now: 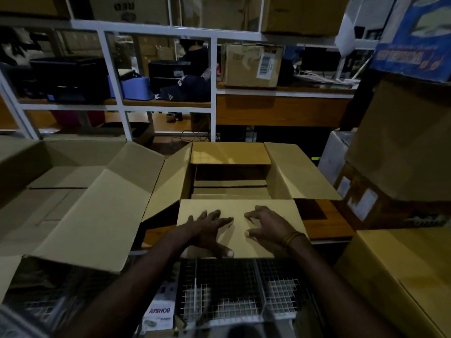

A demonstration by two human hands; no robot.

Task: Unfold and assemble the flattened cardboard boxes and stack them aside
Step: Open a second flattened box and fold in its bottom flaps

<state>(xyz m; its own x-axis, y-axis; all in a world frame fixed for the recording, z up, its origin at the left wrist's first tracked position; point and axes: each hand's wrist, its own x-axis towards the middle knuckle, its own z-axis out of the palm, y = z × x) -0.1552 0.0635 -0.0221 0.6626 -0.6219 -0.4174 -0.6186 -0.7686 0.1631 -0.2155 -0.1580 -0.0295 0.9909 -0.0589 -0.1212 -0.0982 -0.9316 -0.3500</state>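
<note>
Brown corrugated cardboard box stands open at centre on a wooden worktop, all four top flaps splayed outward. Near flap lies out toward the viewer, both hands on it. Left hand flat, palm down, fingers spread apart, thumb at the flap's near edge. Right hand arched, fingers curled and apart, tips touching the flap; orange thread band on its wrist. Neither hand grips anything. Second opened box just left, its right flap touching the centre box's left flap. Wire mesh rack below the hands. More cartons stacked right; white shelving far behind.
</note>
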